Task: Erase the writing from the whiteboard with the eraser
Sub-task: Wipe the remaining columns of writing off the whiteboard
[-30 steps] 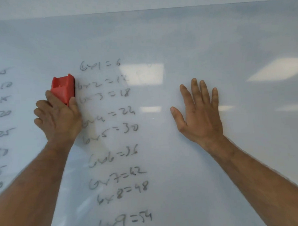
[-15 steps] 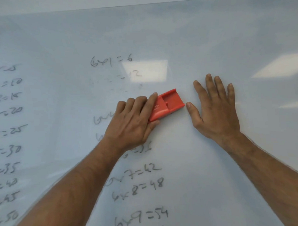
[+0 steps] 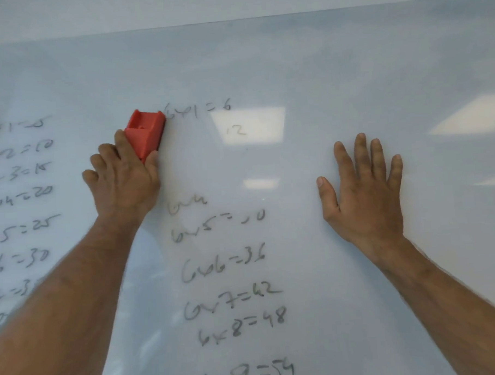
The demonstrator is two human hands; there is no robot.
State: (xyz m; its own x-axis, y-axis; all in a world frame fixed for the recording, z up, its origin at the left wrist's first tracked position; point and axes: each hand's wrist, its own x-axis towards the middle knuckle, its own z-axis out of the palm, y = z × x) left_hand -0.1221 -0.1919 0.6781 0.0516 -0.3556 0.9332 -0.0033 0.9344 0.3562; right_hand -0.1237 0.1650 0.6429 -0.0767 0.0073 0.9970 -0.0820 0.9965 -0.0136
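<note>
A whiteboard (image 3: 334, 70) fills the view. My left hand (image 3: 124, 181) grips a red eraser (image 3: 146, 132) and presses it on the board just left of the line "6x1=6" (image 3: 197, 110). Below that line the column of six-times sums (image 3: 231, 298) has a wiped gap with only "12" (image 3: 235, 130) and part of "6x4" left. A column of five-times sums (image 3: 19, 194) runs down the left edge. My right hand (image 3: 365, 188) lies flat on the bare board, fingers spread, holding nothing.
The board's top edge (image 3: 233, 22) meets a pale wall above. Bright ceiling-light reflections (image 3: 248, 126) show on the glossy surface, in the middle and at the right. Right of my right hand the board carries no writing.
My left hand swept the eraser right across the six-times column, then back left and up. The "6x2", "6x3" lines and most of "6x4" are wiped. My right hand stayed flat.
</note>
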